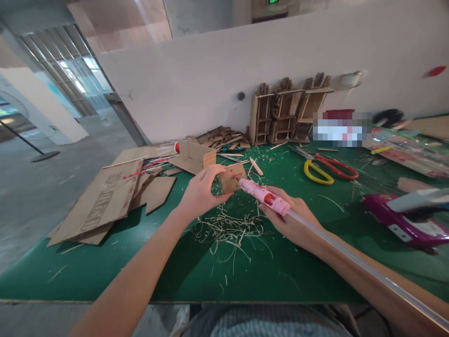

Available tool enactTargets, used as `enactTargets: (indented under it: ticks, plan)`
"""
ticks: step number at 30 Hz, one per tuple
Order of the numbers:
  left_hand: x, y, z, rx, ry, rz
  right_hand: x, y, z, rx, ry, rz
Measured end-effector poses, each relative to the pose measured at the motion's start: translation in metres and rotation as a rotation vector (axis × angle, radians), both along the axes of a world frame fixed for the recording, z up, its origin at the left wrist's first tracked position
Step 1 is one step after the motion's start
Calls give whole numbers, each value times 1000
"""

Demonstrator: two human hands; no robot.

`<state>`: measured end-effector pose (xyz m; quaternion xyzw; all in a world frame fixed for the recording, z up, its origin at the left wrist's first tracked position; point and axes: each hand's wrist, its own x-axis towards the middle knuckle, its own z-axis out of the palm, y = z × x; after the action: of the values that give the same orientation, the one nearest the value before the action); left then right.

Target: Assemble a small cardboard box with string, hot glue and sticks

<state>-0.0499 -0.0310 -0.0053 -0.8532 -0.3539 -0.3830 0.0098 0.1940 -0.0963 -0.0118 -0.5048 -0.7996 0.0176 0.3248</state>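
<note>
Between the thumb and fingers of my left hand is a small brown cardboard piece, raised above the green table. Around a pink hot glue gun my right hand is closed. Its nozzle points at the cardboard piece's right side and seems to touch it. A long clear glue stick runs out of the gun's back along my right forearm. Below both hands lies a tangle of thin pale shavings.
Cardboard sheets and a folded cardboard piece lie left. Small cardboard frames stand against the white wall. To the right are scissors with yellow and red handles and a purple device.
</note>
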Motion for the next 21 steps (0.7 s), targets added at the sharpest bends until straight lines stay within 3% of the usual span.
enactTargets:
  ticks: [15, 21]
  plan:
    - [-1, -1, 0, 14, -1, 14, 5, 3, -6, 78, -45, -62]
    - [-1, 1, -1, 58, 29, -4, 1, 3, -7, 119, -14, -7]
